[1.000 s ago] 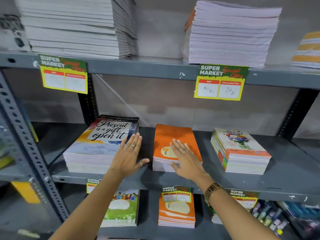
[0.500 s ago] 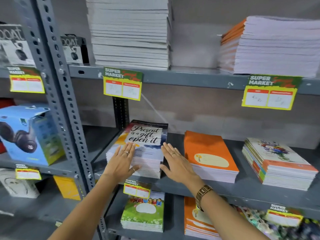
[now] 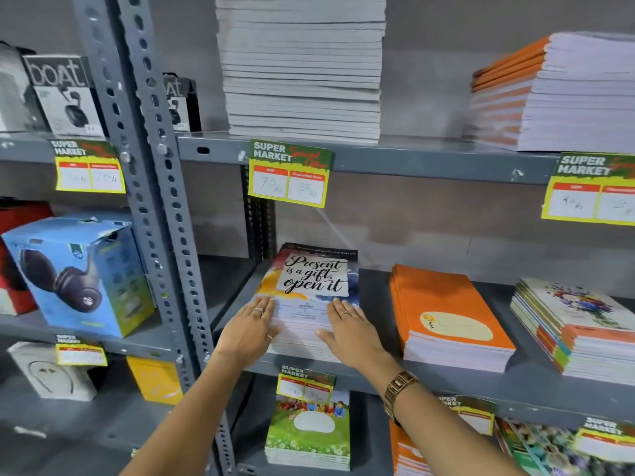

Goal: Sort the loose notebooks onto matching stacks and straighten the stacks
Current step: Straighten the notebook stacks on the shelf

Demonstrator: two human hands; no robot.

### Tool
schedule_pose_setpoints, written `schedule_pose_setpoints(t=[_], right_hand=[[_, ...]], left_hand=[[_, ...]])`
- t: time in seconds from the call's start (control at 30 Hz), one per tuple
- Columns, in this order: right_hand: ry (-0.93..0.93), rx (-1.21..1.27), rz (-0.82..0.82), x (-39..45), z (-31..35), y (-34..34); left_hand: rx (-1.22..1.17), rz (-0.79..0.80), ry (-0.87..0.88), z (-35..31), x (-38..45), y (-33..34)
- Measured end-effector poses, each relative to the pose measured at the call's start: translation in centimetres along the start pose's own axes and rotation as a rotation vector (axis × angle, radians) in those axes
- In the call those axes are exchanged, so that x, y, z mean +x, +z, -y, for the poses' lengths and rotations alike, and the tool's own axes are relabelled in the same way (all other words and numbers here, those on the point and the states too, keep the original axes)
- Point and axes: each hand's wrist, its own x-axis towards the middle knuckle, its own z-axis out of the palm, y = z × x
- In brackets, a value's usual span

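Note:
A stack of notebooks with "Present is a gift, open it" on the top cover [image 3: 314, 280] lies on the middle grey shelf [image 3: 446, 379]. My left hand [image 3: 249, 329] presses flat against the stack's left front corner. My right hand [image 3: 350, 333] rests flat on its right front corner, fingers spread. Neither hand grips anything. To the right lie an orange notebook stack [image 3: 446, 314] and a floral-cover stack [image 3: 580, 324].
Tall white-edged stacks [image 3: 302, 70] and an orange-spined stack [image 3: 556, 94] fill the upper shelf. Green and orange notebooks [image 3: 309, 431] sit on the lower shelf. A perforated steel upright [image 3: 154, 201] stands at left, with headphone boxes [image 3: 79, 276] beyond it. Price tags [image 3: 290, 173] hang from the shelf edges.
Both hands have shifted left from the orange stack onto the "Present is a gift" stack. The view has swung left, bringing the upright and headphone boxes into sight.

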Motion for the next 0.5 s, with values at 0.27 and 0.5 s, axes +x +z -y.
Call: schedule_pose_setpoints(t=[0.27,0.5], right_hand=[[0.021,-0.009,0.021,0.85,0.69,0.2],[0.027,0.011,-0.013,0.69,0.54,0.72]], left_hand=[[-0.057,-0.004,-0.012,0.97,0.43,0.02],[-0.159,0.018,-0.053,0.69,0.37,-0.05]])
